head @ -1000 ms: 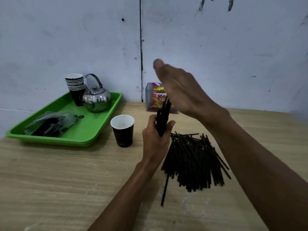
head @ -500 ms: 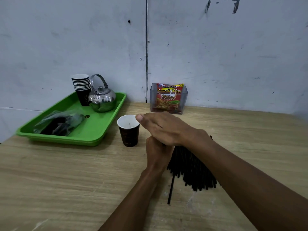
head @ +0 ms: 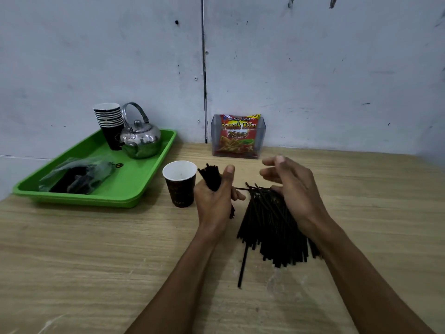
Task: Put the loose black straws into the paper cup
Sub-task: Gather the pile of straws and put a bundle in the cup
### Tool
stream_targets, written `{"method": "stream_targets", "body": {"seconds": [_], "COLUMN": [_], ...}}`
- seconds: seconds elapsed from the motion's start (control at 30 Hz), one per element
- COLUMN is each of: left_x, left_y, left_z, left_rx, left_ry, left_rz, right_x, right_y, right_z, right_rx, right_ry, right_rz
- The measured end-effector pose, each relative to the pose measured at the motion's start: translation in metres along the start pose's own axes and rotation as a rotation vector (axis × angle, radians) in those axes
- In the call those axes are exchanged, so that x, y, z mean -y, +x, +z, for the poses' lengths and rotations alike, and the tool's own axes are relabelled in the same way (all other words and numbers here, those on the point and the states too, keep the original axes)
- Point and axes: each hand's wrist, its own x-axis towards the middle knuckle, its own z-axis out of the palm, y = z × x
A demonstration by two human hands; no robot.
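Head view, looking down at the wooden tabletop point(head: 72, 249): my left hand point(head: 214, 201) sits near the centre, its fingers point(head: 237, 195) clenched around a bundle of black straws point(head: 212, 177). The bundle stands nearly upright, tilted a little toward 11 o'clock, its upper ends fanning out above my thumb and a short length poking out below my palm. Just beside it at 9 o'clock stands the paper cup point(head: 180, 183), dark-sided with a white inside, upright and with no straws in it that I can see. The bundle's top ends are near the cup's rim but not over it.

My right hand point(head: 293, 189) hovers at 3 o'clock of the left, fingers released and loosely curled, holding nothing; its lower edge is over the far end of the pile of loose straws point(head: 272, 227), and whether it touches them I cannot tell. That pile lies flat on the tabletop, fanned toward 6 o'clock, and a single straw point(head: 242, 266) sticks out of its left side toward me.

At 10 o'clock a green tray point(head: 134, 189) carries a stack of paper cups point(head: 109, 124), a shiny metal kettle point(head: 140, 138) touching that stack, and a clear plastic bag point(head: 77, 177) with dark contents. At 12 o'clock, against the grey wall point(head: 313, 68), a clear plastic holder point(head: 261, 138) contains a red snack packet point(head: 237, 133).
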Motion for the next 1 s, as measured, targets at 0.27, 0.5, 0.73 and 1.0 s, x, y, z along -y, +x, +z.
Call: {"method": "stream_targets", "body": {"seconds": [0.27, 0.5, 0.73, 1.0], "left_x": [0.015, 0.022, 0.017, 0.019], "left_y": [0.000, -0.002, -0.011, -0.008], "left_z": [-0.011, -0.012, -0.014, -0.017], "left_rx": [0.038, 0.199, 0.292, 0.223], "left_ry": [0.136, 0.219, 0.088, 0.196], "left_rz": [0.037, 0.004, 0.040, -0.090], "right_x": [-0.011, 0.001, 0.011, 0.011], "right_y": [-0.018, -0.015, -0.015, -0.015], "right_z": [0.018, 0.023, 0.042, 0.042], "right_rx": [0.005, 0.085, 0.461, 0.452], "right_ry": [0.238, -0.110, -0.759, -0.692], "right_rz": [0.136, -0.134, -0.373, -0.383]}}
